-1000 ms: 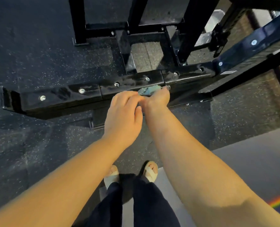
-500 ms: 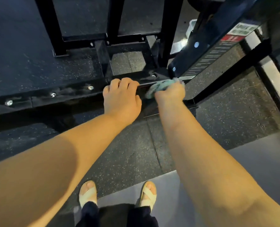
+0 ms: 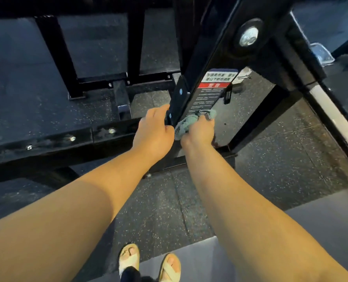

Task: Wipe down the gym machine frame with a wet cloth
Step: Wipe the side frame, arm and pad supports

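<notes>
The black gym machine frame (image 3: 53,142) has a low bolted base bar across the left and a slanted upright beam (image 3: 228,58) rising to the upper right. A warning label (image 3: 211,88) is stuck on that beam. My right hand (image 3: 199,133) grips a bunched teal cloth (image 3: 187,123) and presses it against the lower end of the slanted beam, just under the label. My left hand (image 3: 153,131) rests against the left side of the same beam with its fingers reaching forward; the fingertips are hidden behind the metal.
Speckled black rubber floor (image 3: 281,165) surrounds the frame. More black uprights (image 3: 55,51) and cross bars stand behind. A grey mat (image 3: 321,220) lies at the lower right. My sandalled feet (image 3: 148,261) stand at the bottom edge. A clear plastic container (image 3: 321,52) sits far right.
Both hands have moved right along the base bar and up onto the slanted beam's lower end. The cloth now sits under the label. The view has come closer.
</notes>
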